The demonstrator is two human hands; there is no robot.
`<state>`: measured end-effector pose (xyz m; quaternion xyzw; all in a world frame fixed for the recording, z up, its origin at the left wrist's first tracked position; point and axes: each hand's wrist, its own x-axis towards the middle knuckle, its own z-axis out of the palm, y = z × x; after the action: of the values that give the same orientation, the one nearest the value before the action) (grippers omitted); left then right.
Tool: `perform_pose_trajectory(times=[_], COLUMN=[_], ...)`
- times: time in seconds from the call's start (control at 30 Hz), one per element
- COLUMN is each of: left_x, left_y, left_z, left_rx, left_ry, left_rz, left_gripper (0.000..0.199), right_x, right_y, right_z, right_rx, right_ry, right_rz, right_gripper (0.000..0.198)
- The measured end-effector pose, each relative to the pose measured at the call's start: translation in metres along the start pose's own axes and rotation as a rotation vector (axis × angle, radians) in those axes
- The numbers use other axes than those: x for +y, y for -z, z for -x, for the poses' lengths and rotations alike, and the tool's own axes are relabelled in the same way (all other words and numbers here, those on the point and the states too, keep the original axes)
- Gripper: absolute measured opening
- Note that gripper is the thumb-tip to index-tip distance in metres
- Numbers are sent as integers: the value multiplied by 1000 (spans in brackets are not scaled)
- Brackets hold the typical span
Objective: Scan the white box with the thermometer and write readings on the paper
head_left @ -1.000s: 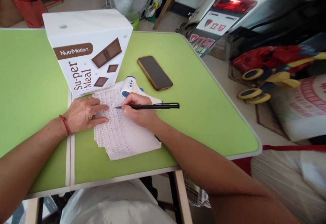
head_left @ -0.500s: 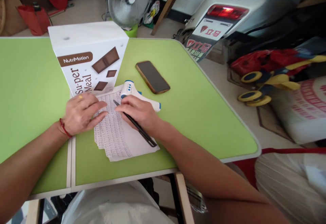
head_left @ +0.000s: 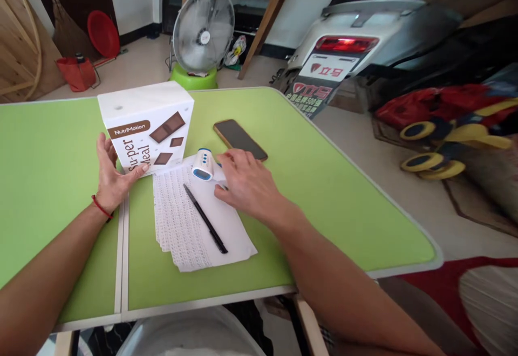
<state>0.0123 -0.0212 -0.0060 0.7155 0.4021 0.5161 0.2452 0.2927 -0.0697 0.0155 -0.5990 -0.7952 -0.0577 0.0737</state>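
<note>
My left hand point(head_left: 117, 175) is at the lower left corner of a white NutriMotion box point(head_left: 165, 153); its thumb lies across the front and its fingers lie along the left side. My right hand point(head_left: 249, 183) is over the handle of a white and blue infrared thermometer point(head_left: 203, 164), with thumb and fingers apart. Most of that handle is hidden under the hand. A black pen point(head_left: 204, 217) lies on the sheets of handwritten paper point(head_left: 178, 226) in front of the box. Just beyond my right hand lies a dark phone point(head_left: 240, 137) in a brown case.
All this rests on a green folding table point(head_left: 324, 199) with a seam left of the papers. Behind it stand a fan point(head_left: 203, 29) on a green stool and a white scooter point(head_left: 319, 70). Red and yellow items point(head_left: 433, 129) are on the right, a red basin point(head_left: 103, 33) at the far left.
My right hand has let go of the pen, which now lies on the paper, and has moved over the thermometer. My left hand has gone from the paper to the box's left side.
</note>
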Motion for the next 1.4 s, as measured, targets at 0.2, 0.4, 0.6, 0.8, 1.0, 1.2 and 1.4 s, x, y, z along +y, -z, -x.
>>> perform_pose_trajectory(times=[0.2, 0.4, 0.6, 0.8, 1.0, 1.2, 1.4], left_x=[-7, 1, 21, 27, 25, 27, 27], left_y=[-6, -7, -12, -17, -16, -16, -16], left_z=[0, 1, 6, 11, 11, 11, 10], left_rx=[63, 183, 134, 56, 27, 7, 8], left_ry=[156, 217, 340, 396, 392, 387, 391], left_rz=[111, 100, 140, 142, 137, 157, 206], left_gripper=[76, 74, 61, 58, 60, 64, 61], right_x=[0, -12, -47, -60, -65, -66, -67], right_y=[8, 6, 0, -11, -16, -17, -14], right_z=[-9, -4, 18, 23, 25, 27, 27], right_rx=[-343, -10, -94, -161, -262, -280, -271], right_ry=[-152, -257, -26, -132, -179, -192, -193], right_rz=[-63, -583, -1519, -1744, -1823, -1832, -1809], right_gripper=[39, 48, 29, 27, 25, 23, 24])
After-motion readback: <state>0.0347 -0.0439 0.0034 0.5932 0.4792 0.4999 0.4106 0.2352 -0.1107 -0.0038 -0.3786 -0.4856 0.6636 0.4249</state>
